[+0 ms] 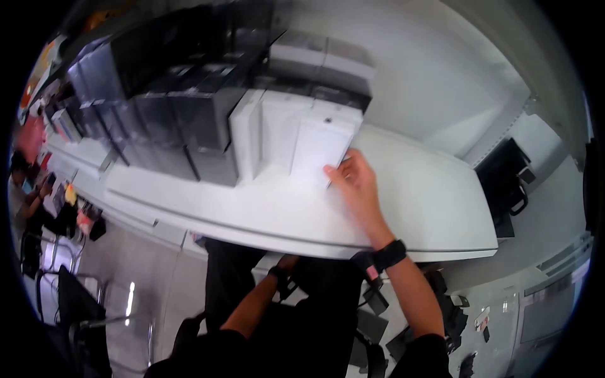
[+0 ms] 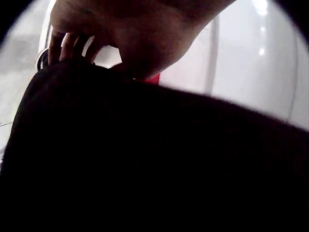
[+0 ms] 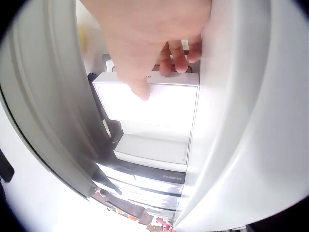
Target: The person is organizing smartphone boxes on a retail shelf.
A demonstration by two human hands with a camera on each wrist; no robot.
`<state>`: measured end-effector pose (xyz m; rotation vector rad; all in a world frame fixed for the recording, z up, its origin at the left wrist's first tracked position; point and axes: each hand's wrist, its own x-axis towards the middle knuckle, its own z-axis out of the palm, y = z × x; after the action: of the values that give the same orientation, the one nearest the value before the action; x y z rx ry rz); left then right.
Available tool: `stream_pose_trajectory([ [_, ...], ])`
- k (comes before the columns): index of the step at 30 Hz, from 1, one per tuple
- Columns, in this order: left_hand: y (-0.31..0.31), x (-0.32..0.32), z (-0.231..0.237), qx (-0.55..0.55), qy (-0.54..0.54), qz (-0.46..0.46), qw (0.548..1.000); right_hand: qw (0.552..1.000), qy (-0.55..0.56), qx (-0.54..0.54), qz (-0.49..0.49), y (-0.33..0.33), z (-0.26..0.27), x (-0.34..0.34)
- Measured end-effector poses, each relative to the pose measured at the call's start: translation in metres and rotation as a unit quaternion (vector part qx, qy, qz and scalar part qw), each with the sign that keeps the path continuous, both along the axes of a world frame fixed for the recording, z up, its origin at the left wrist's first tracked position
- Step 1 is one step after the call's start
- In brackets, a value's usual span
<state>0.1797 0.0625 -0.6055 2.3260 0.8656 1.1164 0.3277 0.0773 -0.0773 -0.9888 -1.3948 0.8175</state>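
A slim white box [image 1: 321,142] stands upright on the white shelf [image 1: 416,208], at the right end of a row. My right hand [image 1: 359,186] pinches its right side edge. In the right wrist view the thumb lies across the front face of the box [image 3: 169,106], and the other fingers reach behind it. More white boxes [image 1: 250,135] stand to its left. Low by my lap, below the shelf edge, is my left hand [image 1: 287,263]. The left wrist view has that hand [image 2: 130,29] beside dark cloth, fingers loosely bent and fingertips partly hidden.
Stacked dark boxes [image 1: 201,120] fill the shelf to the left, and grey-topped boxes [image 1: 321,53] sit behind the white ones. Chairs [image 1: 82,302] and a person [image 1: 25,201] are at far left. A black bag-like object [image 1: 504,176] is at right, beyond the shelf.
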Motion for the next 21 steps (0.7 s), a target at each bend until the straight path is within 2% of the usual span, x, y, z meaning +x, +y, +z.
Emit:
stream_pose_trajectory([
  [1, 0.002, 0.002, 0.006, -0.164, 0.046, 0.009, 0.985, 1.0, -0.017, -0.002, -0.004, -0.001, 0.005, 0.0],
  [2, 0.002, 0.004, 0.02, -0.305, 0.085, 0.033, 0.948, 0.999, -0.033, -0.009, -0.01, -0.004, 0.008, -0.001],
  [3, -0.002, 0.003, 0.024, -0.391, 0.109, 0.06, 0.912, 0.999, -0.034, -0.002, -0.009, -0.003, 0.005, 0.001],
  [4, -0.003, 0.002, 0.025, -0.424, 0.119, 0.082, 0.894, 0.999, -0.034, 0.007, -0.008, 0.0, 0.002, 0.002],
  [8, -0.016, 0.001, 0.017, -0.485, 0.12, 0.142, 0.854, 1.0, -0.005, 0.001, 0.005, 0.001, 0.001, 0.002],
  [10, -0.025, 0.005, 0.035, -0.498, 0.08, 0.157, 0.849, 1.0, -0.014, -0.007, 0.0, 0.0, 0.002, 0.002],
  [12, -0.035, 0.009, 0.059, -0.481, -0.019, 0.131, 0.867, 1.0, -0.015, -0.003, -0.002, 0.0, 0.0, 0.002],
  [13, -0.034, 0.004, 0.055, -0.416, 0.074, 0.076, 0.903, 1.0, -0.017, 0.0, -0.002, 0.0, -0.001, 0.003],
  [14, -0.049, 0.008, 0.128, -0.541, -0.048, 0.122, 0.831, 1.0, -0.027, -0.002, -0.004, -0.002, -0.001, 0.003],
  [15, -0.062, 0.006, 0.118, -0.471, -0.13, 0.063, 0.87, 0.999, -0.037, 0.001, -0.004, -0.004, 0.002, 0.004],
  [17, -0.094, 0.0, 0.223, -0.513, -0.22, 0.081, 0.826, 1.0, -0.03, 0.005, 0.0, 0.0, 0.004, 0.003],
  [18, -0.105, 0.001, 0.254, -0.535, -0.242, 0.111, 0.802, 1.0, -0.015, 0.0, 0.004, 0.0, 0.002, 0.003],
  [19, -0.109, 0.004, 0.276, -0.565, -0.252, 0.144, 0.773, 1.0, -0.005, -0.003, 0.01, 0.0, 0.0, 0.002],
  [20, -0.102, 0.008, 0.272, -0.614, -0.254, 0.172, 0.727, 1.0, -0.011, -0.001, 0.006, -0.001, 0.0, 0.002],
  [21, -0.095, 0.003, 0.275, -0.697, -0.245, 0.186, 0.648, 1.0, -0.02, 0.001, 0.003, -0.002, 0.001, 0.002],
])
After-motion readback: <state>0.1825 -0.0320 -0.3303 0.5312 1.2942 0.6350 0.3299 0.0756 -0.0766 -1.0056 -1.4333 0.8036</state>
